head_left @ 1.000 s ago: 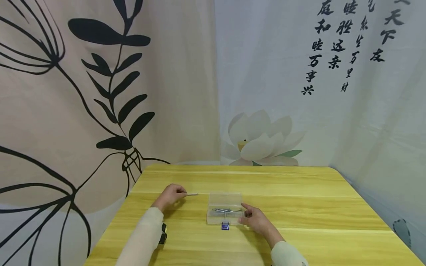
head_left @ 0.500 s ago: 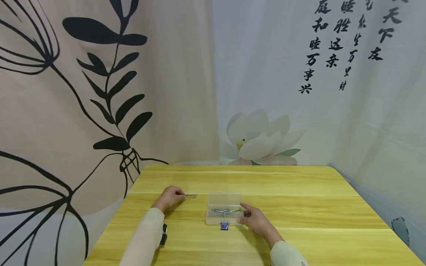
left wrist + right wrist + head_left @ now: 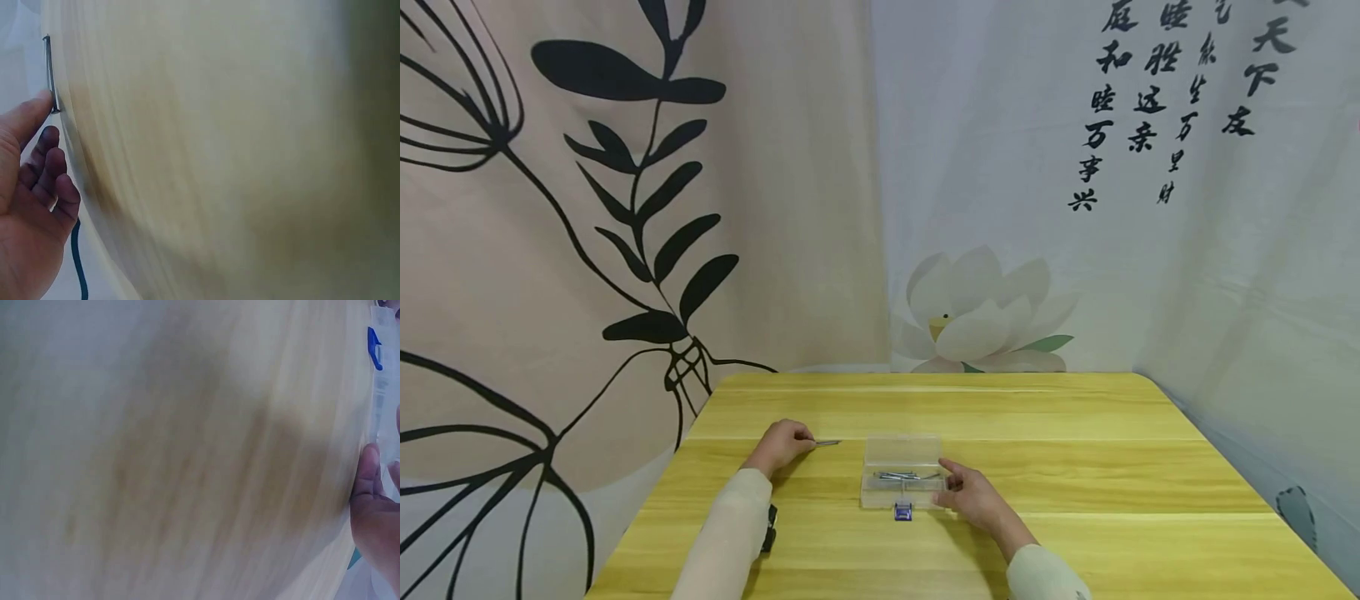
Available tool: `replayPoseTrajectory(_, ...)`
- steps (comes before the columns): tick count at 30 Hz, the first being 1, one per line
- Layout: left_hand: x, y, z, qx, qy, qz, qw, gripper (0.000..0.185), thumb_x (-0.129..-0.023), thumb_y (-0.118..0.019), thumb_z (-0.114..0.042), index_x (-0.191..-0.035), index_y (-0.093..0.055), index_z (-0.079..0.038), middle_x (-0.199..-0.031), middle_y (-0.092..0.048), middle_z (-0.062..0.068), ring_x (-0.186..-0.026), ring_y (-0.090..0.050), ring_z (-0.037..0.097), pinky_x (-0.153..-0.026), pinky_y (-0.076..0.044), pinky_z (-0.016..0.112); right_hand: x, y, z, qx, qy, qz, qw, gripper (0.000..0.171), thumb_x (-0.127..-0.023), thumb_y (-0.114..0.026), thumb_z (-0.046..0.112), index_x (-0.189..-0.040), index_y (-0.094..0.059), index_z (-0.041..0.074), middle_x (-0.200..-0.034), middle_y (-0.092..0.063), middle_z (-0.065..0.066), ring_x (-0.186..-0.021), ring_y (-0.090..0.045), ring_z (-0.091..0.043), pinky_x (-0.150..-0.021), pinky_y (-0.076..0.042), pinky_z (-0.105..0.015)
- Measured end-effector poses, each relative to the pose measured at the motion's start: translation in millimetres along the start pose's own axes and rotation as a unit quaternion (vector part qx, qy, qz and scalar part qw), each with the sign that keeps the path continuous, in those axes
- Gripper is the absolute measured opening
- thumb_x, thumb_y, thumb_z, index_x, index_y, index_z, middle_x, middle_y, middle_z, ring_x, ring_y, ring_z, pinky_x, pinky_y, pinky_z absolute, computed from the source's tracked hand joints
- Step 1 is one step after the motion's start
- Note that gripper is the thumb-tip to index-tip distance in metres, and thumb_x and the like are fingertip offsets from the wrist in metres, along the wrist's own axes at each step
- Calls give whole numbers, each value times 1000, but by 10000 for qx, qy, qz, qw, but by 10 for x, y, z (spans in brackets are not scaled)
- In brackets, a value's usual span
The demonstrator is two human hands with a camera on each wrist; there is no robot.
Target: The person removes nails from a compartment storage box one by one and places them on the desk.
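My left hand (image 3: 784, 442) pinches thin silvery nails (image 3: 827, 442) between thumb and fingers, just over the left part of the table. In the left wrist view two nails (image 3: 50, 72) seem to lie side by side, sticking out past the thumb, and the other fingers are loosely curled. A clear plastic box (image 3: 882, 498) stands with its lid (image 3: 902, 451) raised at the back and its blue latch (image 3: 903, 512) at the front. Several more nails (image 3: 898, 476) lie in it. My right hand (image 3: 973, 494) grips the box's right end, thumb in front, fingers behind.
The wood-grain table (image 3: 1075, 475) carries the box near its middle. Printed curtains (image 3: 805, 208) hang behind and beside the table. A black band (image 3: 769, 529) is on the left wrist.
The nails in my left hand look spread half a second ago and closer together now. My right hand stays on the box. The whole head view has shifted slightly.
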State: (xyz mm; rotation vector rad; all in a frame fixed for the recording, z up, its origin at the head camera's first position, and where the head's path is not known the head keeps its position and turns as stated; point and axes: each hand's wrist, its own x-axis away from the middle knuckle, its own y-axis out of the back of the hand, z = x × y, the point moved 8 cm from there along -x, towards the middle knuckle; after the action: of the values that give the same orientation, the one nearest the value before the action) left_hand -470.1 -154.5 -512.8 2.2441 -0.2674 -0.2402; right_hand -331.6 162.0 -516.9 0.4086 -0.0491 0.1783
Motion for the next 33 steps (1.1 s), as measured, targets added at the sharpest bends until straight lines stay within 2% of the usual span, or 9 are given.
replayPoseTrajectory(9,4,31,-36,-72,38,-57,10000,11,-90,-75,-16,-87,-75,-5,-84,-66,-1,-78,-58,16,-74,-50,39,-1,-1,-8,12,-48,-14,10000,70,-90,-72,8,-149,-36,-6,-104,-55,-12,-88,-50,-23,-73,-47,-36)
replayPoseTrajectory(23,50,111,-68,153,270,0,9995,4,-91,-73,-10,-92,-75,-7,-87,-67,1,-80,-60,17,-75,-50,39,1,23,10,120,-128,-29,9998,70,-90,-73,11,-149,-38,-4,-110,-56,-14,-95,-51,-25,-78,-49,-38)
replayPoseTrajectory(33,70,169,-189,237,134,32,9996,11,-93,-70,-10,-100,-75,-3,-90,-68,2,-84,-62,18,-77,-52,41,2,28,-7,187,-160,-51,9997,70,-90,-73,11,-149,-38,-4,-112,-55,-14,-98,-51,-26,-80,-49,-40)
